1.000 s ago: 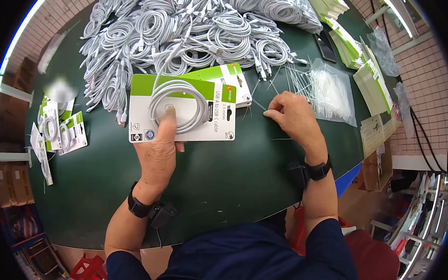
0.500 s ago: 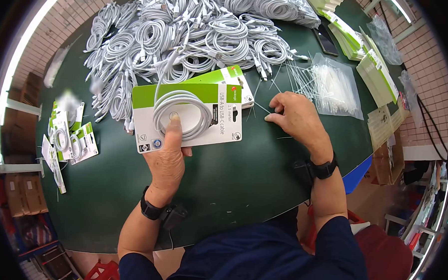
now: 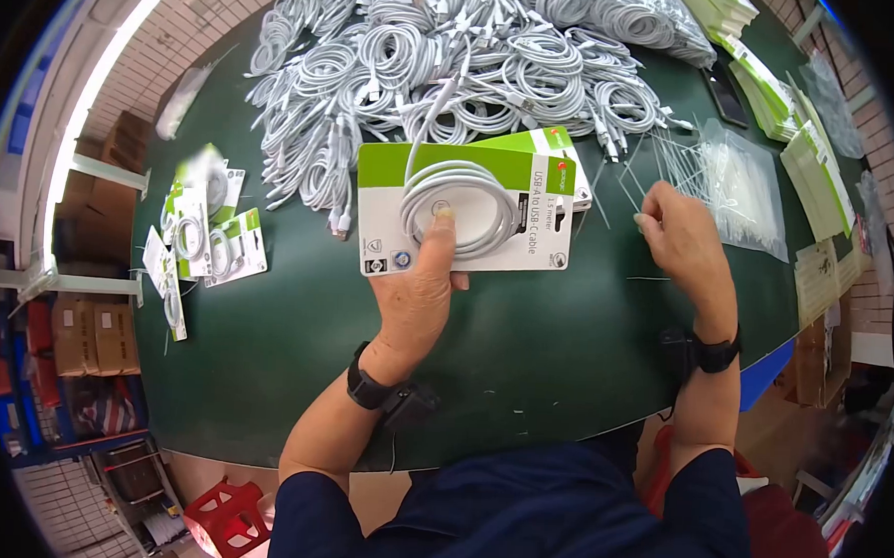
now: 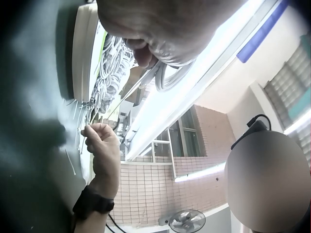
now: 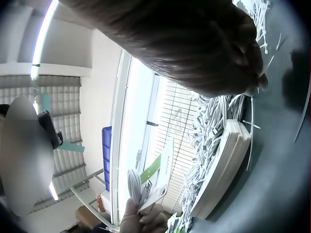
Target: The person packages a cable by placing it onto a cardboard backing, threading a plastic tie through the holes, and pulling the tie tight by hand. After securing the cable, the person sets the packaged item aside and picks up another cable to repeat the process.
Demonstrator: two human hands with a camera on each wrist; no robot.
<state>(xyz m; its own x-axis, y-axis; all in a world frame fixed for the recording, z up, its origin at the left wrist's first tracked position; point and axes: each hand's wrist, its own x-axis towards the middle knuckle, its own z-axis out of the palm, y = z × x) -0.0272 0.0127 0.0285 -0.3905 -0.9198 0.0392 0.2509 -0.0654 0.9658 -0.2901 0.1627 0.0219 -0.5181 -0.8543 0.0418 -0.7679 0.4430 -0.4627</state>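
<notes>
My left hand (image 3: 416, 298) grips a green-and-white packaging card (image 3: 385, 207), its thumb pressing inside a coiled grey-white USB cable (image 3: 410, 213) on the card's front. One strand of that cable runs up past the card's top edge. Behind lies a stack of similar cards (image 3: 553, 141), partly covered by the held one. To the right, my right hand (image 3: 683, 239) pinches a thin white cable tie (image 5: 251, 133) between thumb and forefinger, close over the table. Loose cable ties (image 3: 677, 159) lie just beyond its fingers, beside a clear bag of more ties (image 3: 745, 192).
A large heap of coiled cables (image 3: 397, 57) covers the far side of the green table (image 3: 543, 363). Finished-looking carded cables (image 3: 195, 233) lie at the left. A dark phone (image 3: 724, 94) and stacked cards (image 3: 818, 181) sit at the right. A red stool (image 3: 225, 517) stands below left.
The head view has turned left, so the table and both hands appear farther right. My left hand keeps holding the card and cable; the right hand shifts slightly toward the loose ties.
</notes>
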